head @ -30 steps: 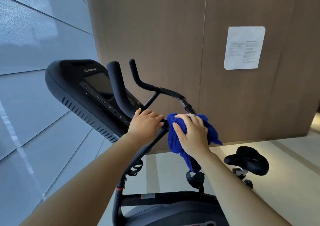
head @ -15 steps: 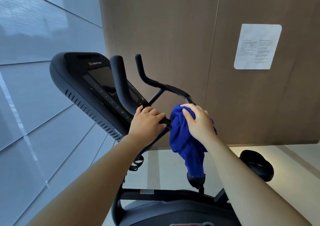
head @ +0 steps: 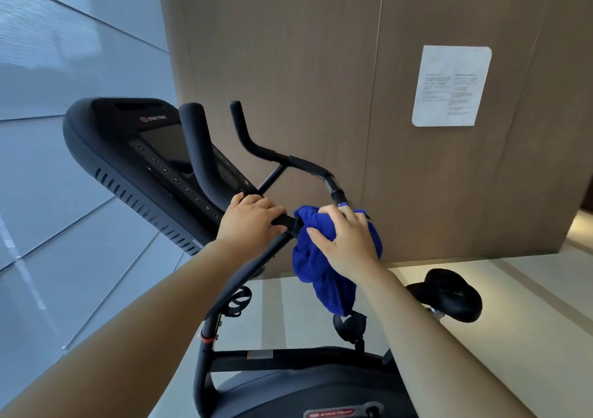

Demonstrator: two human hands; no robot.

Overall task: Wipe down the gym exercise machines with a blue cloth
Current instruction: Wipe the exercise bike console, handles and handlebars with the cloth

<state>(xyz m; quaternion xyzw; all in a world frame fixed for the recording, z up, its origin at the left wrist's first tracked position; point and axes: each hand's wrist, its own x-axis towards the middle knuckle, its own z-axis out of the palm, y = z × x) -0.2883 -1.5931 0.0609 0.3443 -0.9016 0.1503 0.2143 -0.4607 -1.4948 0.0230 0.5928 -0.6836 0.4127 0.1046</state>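
While both bare forearms reach forward, a brown wood-grain panelled wall fills the space beyond the fingertips, and a pale grey glossy tiled wall stands to the left of the left knuckles. Below the wrists rises a black upright exercise bike. Its broad black console, lettered "STAR TRAC" above a dark screen and a row of round buttons, slants just left of the left fingers. A black curved handlebar loops beyond both sets of fingers. A black padded saddle sits right of the right wrist.

A blue terry cloth is bunched under the right fingers and hangs down past the palm. It seems draped over the handlebar's near right end, though the bar beneath is hidden. A white paper sheet is stuck on the brown wall, up and right of the right fingertips, its two columns of print too small to read.

The left hand is curled round the handlebar's near crosspiece. The right hand clutches the cloth, thumb spread toward the left hand. Under the left forearm, a red ring circles the post. A red-edged "STAR TRAC" badge shows on the housing below.
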